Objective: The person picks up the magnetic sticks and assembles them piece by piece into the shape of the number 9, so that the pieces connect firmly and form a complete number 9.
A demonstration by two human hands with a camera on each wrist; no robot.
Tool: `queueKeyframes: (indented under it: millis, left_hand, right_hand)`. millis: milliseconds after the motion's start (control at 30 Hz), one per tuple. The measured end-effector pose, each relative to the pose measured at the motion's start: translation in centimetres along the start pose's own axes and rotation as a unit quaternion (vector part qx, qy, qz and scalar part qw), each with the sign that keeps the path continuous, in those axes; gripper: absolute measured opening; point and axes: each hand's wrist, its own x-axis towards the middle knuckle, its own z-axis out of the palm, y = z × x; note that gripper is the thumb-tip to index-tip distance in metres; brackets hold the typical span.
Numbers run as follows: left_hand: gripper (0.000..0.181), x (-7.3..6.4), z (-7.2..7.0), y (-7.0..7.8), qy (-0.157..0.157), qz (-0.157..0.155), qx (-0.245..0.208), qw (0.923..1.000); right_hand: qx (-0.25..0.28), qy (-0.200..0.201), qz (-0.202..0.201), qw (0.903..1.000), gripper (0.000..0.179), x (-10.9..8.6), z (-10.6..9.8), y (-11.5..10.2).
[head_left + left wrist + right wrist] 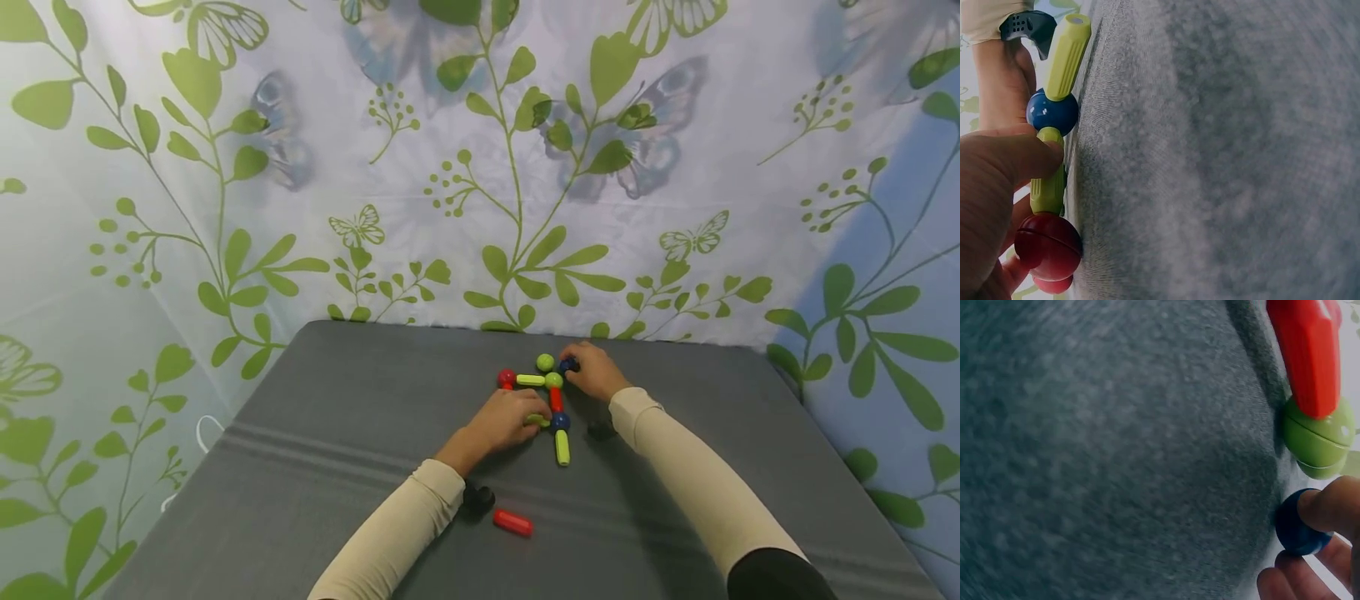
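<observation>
On the grey table lies a frame of balls and rods. In the head view it has a red ball [507, 377], a yellow-green rod [531, 380], a green ball [553, 380], a red rod [556, 400] and a blue ball [560, 422], with another yellow-green rod [562, 448] sticking out toward me. My left hand [504, 418] pinches the yellow-green rod [1047, 194] between the blue ball [1052, 112] and a nearer red ball [1049, 247]; it hides that corner from above. At the far side, my right hand [595, 372] pinches a separate dark blue ball [1300, 525] close beside the green ball [1319, 434].
A loose green ball [545, 362] lies behind the frame near the table's back edge. Nearer me, a loose red rod [513, 522] lies right of my left forearm. A patterned curtain [420, 192] hangs behind the grey table [337, 400].
</observation>
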Motion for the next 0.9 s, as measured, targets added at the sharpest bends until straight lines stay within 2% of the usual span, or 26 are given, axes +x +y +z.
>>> queueKeyframes:
  millis: [233, 433, 700, 900]
  left_hand:
    - [0.019, 0.0, -0.2, 0.2, 0.000, -0.004, 0.006, 1.0000]
    - [0.022, 0.0, -0.2, 0.3, -0.004, 0.003, 0.011, 0.9999]
    - [0.031, 0.8, 0.0, 0.7, 0.017, 0.027, 0.016, 0.9994]
    - [0.032, 1.4, 0.1, 1.4, 0.001, 0.032, 0.009, 0.9994]
  right_hand:
    - [0.004, 0.003, -0.011, 0.9999, 0.026, -0.4, 0.0, 0.1]
    - [0.013, 0.009, -0.014, 0.9998, 0.024, -1.6, -0.6, 0.0]
    - [0.051, 0.014, -0.025, 0.9982, 0.024, -5.7, -1.7, -0.7]
    - [0.070, 0.006, -0.041, 0.9967, 0.024, -9.9, -1.5, -1.5]
